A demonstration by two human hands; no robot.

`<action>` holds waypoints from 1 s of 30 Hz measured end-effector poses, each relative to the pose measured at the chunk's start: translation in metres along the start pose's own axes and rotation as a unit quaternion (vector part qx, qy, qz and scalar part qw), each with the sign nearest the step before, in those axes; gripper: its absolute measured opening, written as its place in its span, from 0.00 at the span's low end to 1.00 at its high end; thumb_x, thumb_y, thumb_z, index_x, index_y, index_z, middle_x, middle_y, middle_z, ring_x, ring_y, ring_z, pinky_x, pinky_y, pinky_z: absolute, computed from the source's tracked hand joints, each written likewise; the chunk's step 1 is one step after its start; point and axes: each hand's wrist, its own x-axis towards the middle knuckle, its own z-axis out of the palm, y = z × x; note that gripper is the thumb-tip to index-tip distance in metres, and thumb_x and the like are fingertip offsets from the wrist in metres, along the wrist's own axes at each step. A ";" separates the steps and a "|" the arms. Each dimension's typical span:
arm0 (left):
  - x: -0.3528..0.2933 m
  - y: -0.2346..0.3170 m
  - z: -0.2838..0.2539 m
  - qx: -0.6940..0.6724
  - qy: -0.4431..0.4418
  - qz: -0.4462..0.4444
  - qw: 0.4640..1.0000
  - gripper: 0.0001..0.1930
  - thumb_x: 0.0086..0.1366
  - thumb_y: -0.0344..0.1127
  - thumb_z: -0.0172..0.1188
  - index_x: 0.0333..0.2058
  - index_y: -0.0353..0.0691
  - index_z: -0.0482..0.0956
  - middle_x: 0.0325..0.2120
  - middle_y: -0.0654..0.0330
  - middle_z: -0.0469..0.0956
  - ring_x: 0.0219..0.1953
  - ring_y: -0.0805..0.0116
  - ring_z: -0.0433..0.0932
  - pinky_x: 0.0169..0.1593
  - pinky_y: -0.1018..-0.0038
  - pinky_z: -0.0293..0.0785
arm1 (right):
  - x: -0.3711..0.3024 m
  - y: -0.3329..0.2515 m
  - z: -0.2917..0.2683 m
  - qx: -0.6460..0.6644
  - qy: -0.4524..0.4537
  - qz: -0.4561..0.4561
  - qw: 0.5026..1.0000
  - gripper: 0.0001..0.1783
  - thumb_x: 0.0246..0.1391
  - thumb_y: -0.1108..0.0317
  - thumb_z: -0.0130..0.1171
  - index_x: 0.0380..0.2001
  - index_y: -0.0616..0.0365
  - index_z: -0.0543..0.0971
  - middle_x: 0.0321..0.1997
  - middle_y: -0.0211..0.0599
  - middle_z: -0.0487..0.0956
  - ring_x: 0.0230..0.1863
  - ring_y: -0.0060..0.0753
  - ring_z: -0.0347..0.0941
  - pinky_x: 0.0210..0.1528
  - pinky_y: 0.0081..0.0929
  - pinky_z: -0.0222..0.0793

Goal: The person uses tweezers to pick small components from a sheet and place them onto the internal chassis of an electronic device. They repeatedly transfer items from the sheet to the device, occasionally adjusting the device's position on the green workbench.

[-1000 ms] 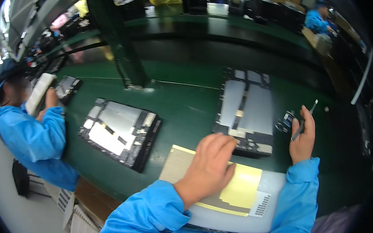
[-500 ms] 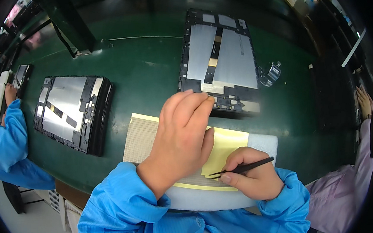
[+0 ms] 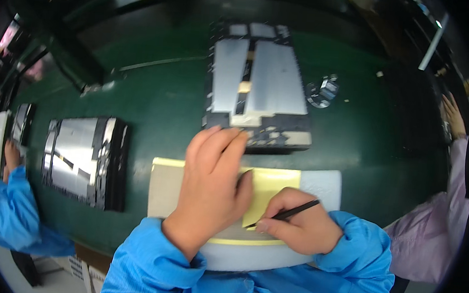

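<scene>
My left hand (image 3: 205,183) is laid out with fingers stretched toward the near edge of a stack of flat device panels (image 3: 280,87), its fingertips at that edge. In my right hand (image 3: 308,226) is a pair of black tweezers (image 3: 300,208), held like a pen. Their tips meet the lower edge of the bare yellow part (image 3: 276,184) of a sheet. The rest of that sheet is covered with small beige grid pieces (image 3: 165,188), partly hidden under my left hand. Whether the tips grip a piece is too small to tell.
A whitish foam pad (image 3: 322,186) lies under the sheet. To the left stands another panel stack (image 3: 82,159); right of the far stack is a clear, shiny round object (image 3: 322,92). Co-workers in a blue sleeve (image 3: 6,205) and a pale purple sleeve (image 3: 425,238) sit at either side.
The view has shifted, so the panels and sheet appear lower and a little left. The tweezer tips, spread apart before, now look close together at the yellow area's lower edge.
</scene>
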 end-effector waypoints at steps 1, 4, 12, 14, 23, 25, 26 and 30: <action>0.001 0.001 -0.002 0.003 0.001 0.005 1.000 0.32 0.44 0.24 0.66 0.52 0.31 0.72 0.51 0.48 0.69 0.57 0.43 0.64 0.62 0.53 0.60 | 0.001 -0.003 -0.001 -0.036 0.000 -0.048 0.998 0.08 0.55 0.70 0.64 0.33 0.59 0.75 0.30 0.36 0.75 0.32 0.29 0.70 0.36 0.28 0.67; -0.001 0.004 -0.005 0.017 -0.003 -0.001 1.000 0.32 0.44 0.24 0.66 0.52 0.30 0.71 0.52 0.46 0.69 0.57 0.42 0.64 0.62 0.53 0.59 | -0.001 0.001 0.001 -0.029 0.001 -0.060 0.998 0.07 0.56 0.70 0.63 0.33 0.58 0.74 0.30 0.33 0.75 0.32 0.26 0.69 0.36 0.27 0.67; -0.001 0.007 -0.004 0.029 -0.021 0.005 0.999 0.33 0.45 0.25 0.67 0.53 0.27 0.70 0.52 0.44 0.68 0.57 0.40 0.63 0.62 0.52 0.59 | -0.002 0.004 -0.011 0.160 0.003 -0.009 0.987 0.08 0.59 0.74 0.61 0.35 0.61 0.70 0.32 0.34 0.77 0.36 0.22 0.78 0.37 0.20 0.74; -0.002 0.006 -0.005 0.035 -0.024 0.008 0.999 0.33 0.45 0.25 0.67 0.54 0.27 0.70 0.53 0.44 0.67 0.57 0.40 0.63 0.62 0.53 0.59 | -0.002 0.001 -0.014 0.177 0.003 -0.015 0.984 0.08 0.58 0.74 0.61 0.34 0.60 0.70 0.32 0.32 0.76 0.35 0.21 0.77 0.36 0.20 0.73; -0.003 0.002 -0.006 0.036 -0.028 0.021 0.999 0.34 0.45 0.27 0.68 0.54 0.28 0.69 0.53 0.44 0.67 0.57 0.40 0.63 0.62 0.52 0.58 | 0.004 0.008 -0.023 0.187 0.001 -0.017 0.982 0.08 0.59 0.76 0.60 0.35 0.64 0.70 0.34 0.39 0.79 0.38 0.28 0.80 0.42 0.24 0.79; -0.003 0.004 -0.006 0.030 -0.028 0.022 0.999 0.34 0.45 0.27 0.68 0.54 0.28 0.69 0.53 0.44 0.68 0.57 0.40 0.63 0.62 0.52 0.58 | 0.003 0.011 -0.024 0.205 0.002 -0.020 0.978 0.09 0.58 0.75 0.61 0.35 0.63 0.70 0.33 0.34 0.76 0.37 0.25 0.80 0.39 0.21 0.77; -0.002 0.004 -0.006 0.027 -0.028 0.022 0.999 0.34 0.45 0.27 0.68 0.53 0.28 0.69 0.53 0.44 0.68 0.57 0.40 0.63 0.62 0.52 0.58 | 0.002 0.011 -0.025 0.215 0.002 -0.022 0.976 0.09 0.58 0.74 0.61 0.35 0.62 0.70 0.33 0.31 0.75 0.37 0.23 0.79 0.38 0.19 0.76; -0.004 0.004 -0.006 0.019 -0.001 0.017 1.000 0.31 0.45 0.27 0.69 0.51 0.30 0.71 0.53 0.46 0.68 0.57 0.40 0.63 0.60 0.52 0.62 | 0.003 0.008 -0.027 0.225 -0.008 -0.004 0.974 0.09 0.58 0.74 0.62 0.35 0.63 0.71 0.33 0.32 0.76 0.36 0.24 0.80 0.38 0.20 0.78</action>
